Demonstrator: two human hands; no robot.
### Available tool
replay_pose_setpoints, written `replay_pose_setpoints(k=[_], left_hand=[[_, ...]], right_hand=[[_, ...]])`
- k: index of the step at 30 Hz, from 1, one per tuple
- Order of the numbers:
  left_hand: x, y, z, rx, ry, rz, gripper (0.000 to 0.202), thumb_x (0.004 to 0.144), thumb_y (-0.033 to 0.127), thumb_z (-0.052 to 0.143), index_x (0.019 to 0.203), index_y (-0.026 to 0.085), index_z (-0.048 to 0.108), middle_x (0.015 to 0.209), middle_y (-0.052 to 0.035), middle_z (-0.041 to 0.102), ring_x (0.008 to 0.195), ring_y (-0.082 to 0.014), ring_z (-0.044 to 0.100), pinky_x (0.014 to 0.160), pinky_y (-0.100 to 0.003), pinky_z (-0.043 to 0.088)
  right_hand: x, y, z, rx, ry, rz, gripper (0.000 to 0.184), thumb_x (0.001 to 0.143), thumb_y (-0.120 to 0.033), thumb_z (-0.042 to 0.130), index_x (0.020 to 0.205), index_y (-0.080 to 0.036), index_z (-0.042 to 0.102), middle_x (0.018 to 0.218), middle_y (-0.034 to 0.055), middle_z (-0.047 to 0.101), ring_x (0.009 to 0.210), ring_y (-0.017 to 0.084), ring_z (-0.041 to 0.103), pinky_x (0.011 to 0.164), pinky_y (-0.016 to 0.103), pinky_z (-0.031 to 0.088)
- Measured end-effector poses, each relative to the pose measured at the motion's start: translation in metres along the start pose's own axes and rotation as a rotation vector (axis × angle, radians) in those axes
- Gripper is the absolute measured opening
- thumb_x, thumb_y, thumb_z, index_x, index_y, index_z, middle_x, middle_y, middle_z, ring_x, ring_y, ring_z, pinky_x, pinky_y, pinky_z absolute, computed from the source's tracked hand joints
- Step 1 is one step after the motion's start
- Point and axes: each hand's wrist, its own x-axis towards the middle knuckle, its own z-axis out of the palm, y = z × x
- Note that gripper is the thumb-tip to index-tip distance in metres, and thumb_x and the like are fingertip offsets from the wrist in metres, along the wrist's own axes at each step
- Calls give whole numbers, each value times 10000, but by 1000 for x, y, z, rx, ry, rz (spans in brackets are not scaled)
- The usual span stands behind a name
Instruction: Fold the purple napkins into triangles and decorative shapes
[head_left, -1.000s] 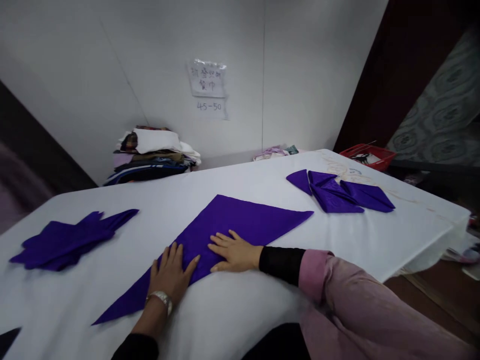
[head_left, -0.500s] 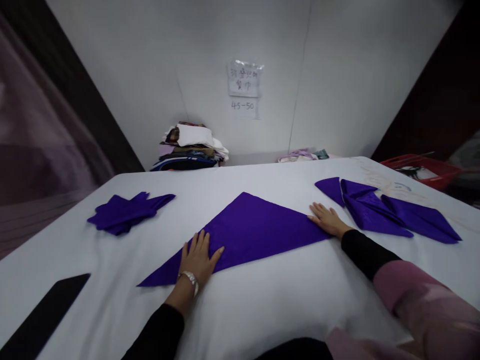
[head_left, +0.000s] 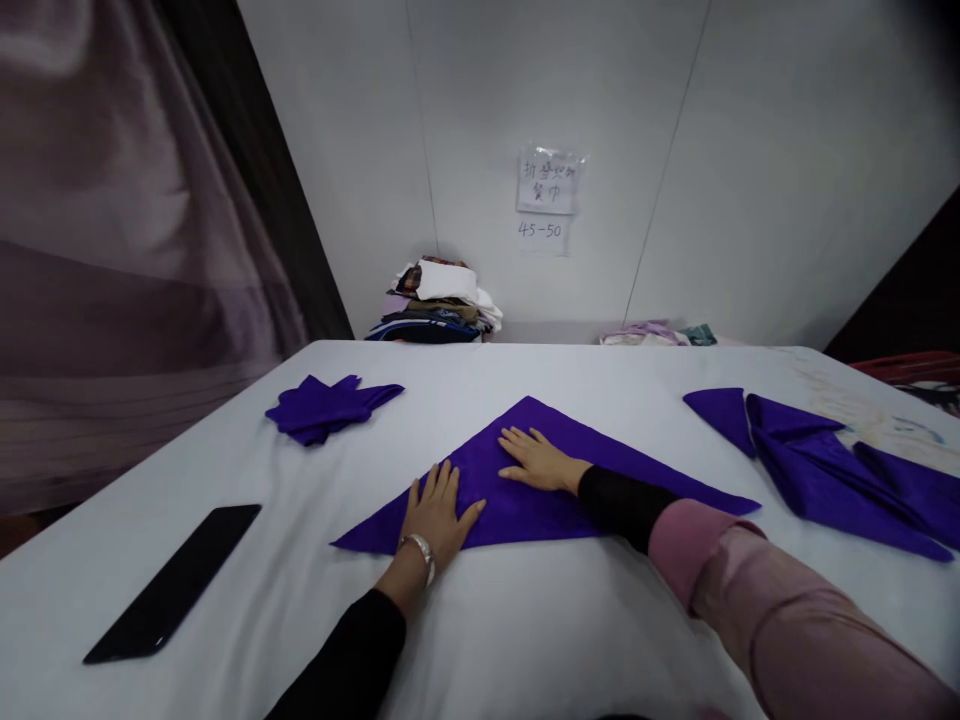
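A purple cloth napkin (head_left: 622, 452) lies on the white-covered table (head_left: 570, 620), folded into a wide triangle with its peak pointing away from me. My left hand (head_left: 437, 515) rests flat on its left part, fingers spread, a silvery band at the wrist. Flat on the middle of the same napkin, below the peak, lies my right hand (head_left: 540, 460) with its fingers stretched out. Neither hand grips anything. The right sleeve covers some of the napkin's near edge.
A crumpled purple cloth (head_left: 322, 408) lies at the back left. More folded purple cloths (head_left: 810, 450) are at the right. A black flat phone-like slab (head_left: 180, 580) lies at the left front. Stacked clothes (head_left: 439, 305) stand by the wall beneath a paper sign (head_left: 547, 185).
My right hand has moved left from the napkin's right end to its middle. The left hand stays on the left part. The view has turned a little to the left.
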Motion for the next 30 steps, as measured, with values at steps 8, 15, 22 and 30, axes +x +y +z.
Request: replay_pose_setpoints(k=[8,15,22,30], left_hand=[[0,-1,4,-34,24,6,753,855,630,250,1401,117,330,1491,-104,263,1388,-270,173,1115,-498,137],[-1,-1,3,-64,10,6,751,850,626,282,1400,116,334,1489,-108,268,1387,-278,172,1115,-508,144],[-2,0,2,-76,6,9,756,856,623,269,1406,107,315,1495,-107,254,1390,-276,159,1117,-512,135],[-3,2,1,-104,-1,-5,759,842,646,253,1409,146,318,1500,-96,252,1394,-263,149,1123,-487,112]], right_hand=[[45,71,-7,-60,24,204,757,883,-654,149,1457,-163,207,1523,81,158,1399,234,80,1107,475,59],[61,104,-18,-66,56,364,745,884,-650,103,1457,-185,205,1526,81,155,1396,245,92,1098,496,71],[46,51,-10,-89,98,209,784,879,-663,130,1460,-140,184,1530,103,110,1402,227,25,1110,465,3],[54,27,2,-75,-37,-62,742,881,-661,184,1454,-190,221,1520,74,171,1395,243,105,1113,472,55]])
